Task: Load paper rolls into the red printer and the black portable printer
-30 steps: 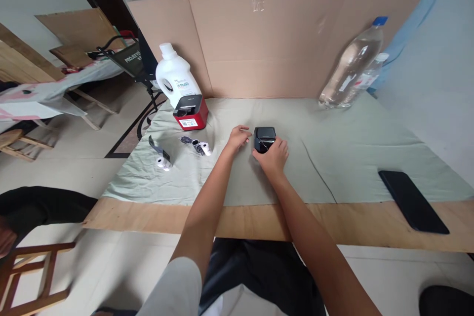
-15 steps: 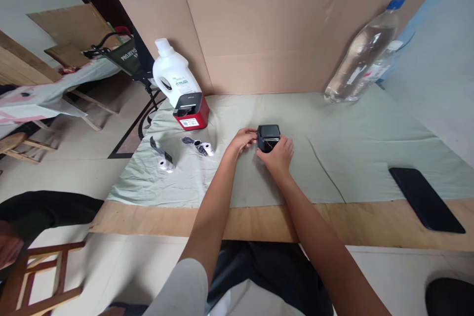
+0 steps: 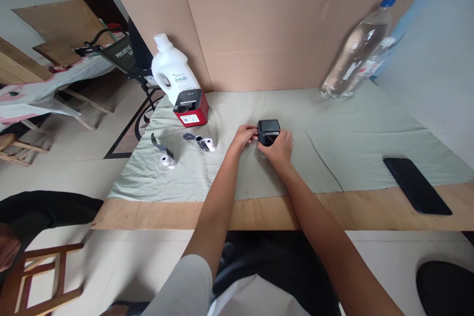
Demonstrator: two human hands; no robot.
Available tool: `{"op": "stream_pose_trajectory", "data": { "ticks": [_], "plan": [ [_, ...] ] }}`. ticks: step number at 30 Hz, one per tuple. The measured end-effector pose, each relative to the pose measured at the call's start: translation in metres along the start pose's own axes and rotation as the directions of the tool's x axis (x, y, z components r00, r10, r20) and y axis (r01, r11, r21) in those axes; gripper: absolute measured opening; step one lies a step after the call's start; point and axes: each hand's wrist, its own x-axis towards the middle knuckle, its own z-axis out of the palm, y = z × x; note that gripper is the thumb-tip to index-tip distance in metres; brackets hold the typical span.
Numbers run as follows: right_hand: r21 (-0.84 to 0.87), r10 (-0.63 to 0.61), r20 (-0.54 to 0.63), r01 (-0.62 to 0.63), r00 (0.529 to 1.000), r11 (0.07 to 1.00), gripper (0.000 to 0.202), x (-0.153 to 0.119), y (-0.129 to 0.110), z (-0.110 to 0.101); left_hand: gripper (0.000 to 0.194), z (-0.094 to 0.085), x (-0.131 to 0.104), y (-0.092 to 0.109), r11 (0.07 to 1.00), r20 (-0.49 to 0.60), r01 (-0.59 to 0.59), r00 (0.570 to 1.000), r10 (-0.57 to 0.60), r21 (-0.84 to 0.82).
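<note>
A small black box-shaped device (image 3: 268,126) sits on the pale green cloth (image 3: 237,177) between my hands. Against its left side, my left hand (image 3: 246,137) has its fingertips curled at the edge. My right hand (image 3: 280,148) wraps round the near right corner, thumb across the front. To the left lie paper rolls with dark strips, one (image 3: 168,161) nearer the cloth's left edge and another (image 3: 209,144) beside a small dark-rimmed ring. Behind them stands a red and black device (image 3: 196,111) with a white label.
A white jug (image 3: 176,71) stands behind the red device. Clear bottles (image 3: 357,52) lean at the back right by a cardboard screen (image 3: 266,34). A black phone (image 3: 416,185) lies at the front right, and a thin cord crosses the cloth. Someone's dark-clad leg shows at the left.
The whole view has shifted slightly. Both hands remain at the black device, with little visible change in their grip.
</note>
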Motion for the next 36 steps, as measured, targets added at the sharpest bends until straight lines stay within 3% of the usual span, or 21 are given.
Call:
{"op": "stream_pose_trajectory", "data": {
  "ticks": [12,28,36],
  "plan": [
    [0.021,-0.030,-0.015,0.030,0.999,0.999,0.073,0.006,0.009,0.003,0.012,0.007,0.013,-0.002,0.998,-0.050,0.042,0.998,-0.040,0.053],
    [0.031,-0.018,-0.002,0.018,1.000,0.999,0.074,0.005,0.007,0.002,0.022,0.010,0.001,0.006,0.992,-0.087,0.075,0.994,-0.066,0.097],
    [0.051,-0.039,-0.040,0.041,0.998,0.998,0.073,0.005,0.011,0.005,0.020,0.009,0.010,-0.001,0.993,-0.084,0.067,0.995,-0.059,0.093]
  ]
}}
